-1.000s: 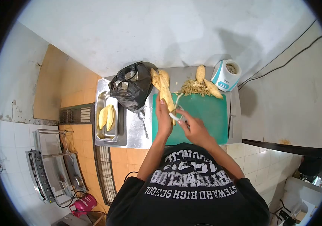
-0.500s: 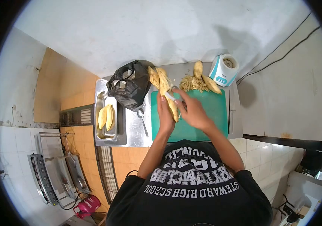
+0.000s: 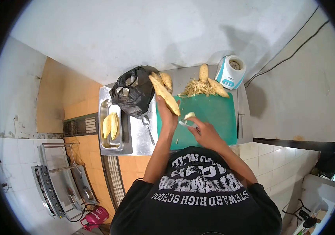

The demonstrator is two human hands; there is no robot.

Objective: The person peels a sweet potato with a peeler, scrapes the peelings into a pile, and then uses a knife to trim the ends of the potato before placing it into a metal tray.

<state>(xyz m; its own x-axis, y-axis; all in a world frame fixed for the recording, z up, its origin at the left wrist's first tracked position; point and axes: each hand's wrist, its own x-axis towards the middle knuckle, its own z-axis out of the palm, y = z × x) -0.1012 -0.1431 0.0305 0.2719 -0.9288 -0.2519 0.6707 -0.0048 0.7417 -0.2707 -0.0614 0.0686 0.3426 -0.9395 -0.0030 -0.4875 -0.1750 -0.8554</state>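
Note:
My left hand (image 3: 168, 116) is wrapped round a long, pale yellow sweet potato (image 3: 165, 96), tilted with its far end towards the black bag. To its right, low over the green cutting board (image 3: 214, 113), my right hand (image 3: 207, 135) grips a white-framed peeler (image 3: 187, 125). A pale chunk (image 3: 189, 115) shows at the fingertips of that hand, beside the peeler. Peelings (image 3: 195, 88) lie heaped along the board's far edge. Two unpeeled sweet potatoes, one upright-looking (image 3: 203, 73) and one slanting (image 3: 217, 87), rest by the heap.
A black plastic bag (image 3: 133, 92) stands left of the board, with more sweet potatoes (image 3: 166, 80) beside it. A spoon (image 3: 148, 127) lies on the steel counter. Peeled sweet potatoes (image 3: 110, 126) sit in a metal tray (image 3: 111, 147). At the back right is a white-and-blue blender base (image 3: 230, 72).
My right hand has drawn back towards me with the peeler, away from the sweet potato. My left hand has tipped the sweet potato's far end leftwards. A pale chunk now shows by my right fingers.

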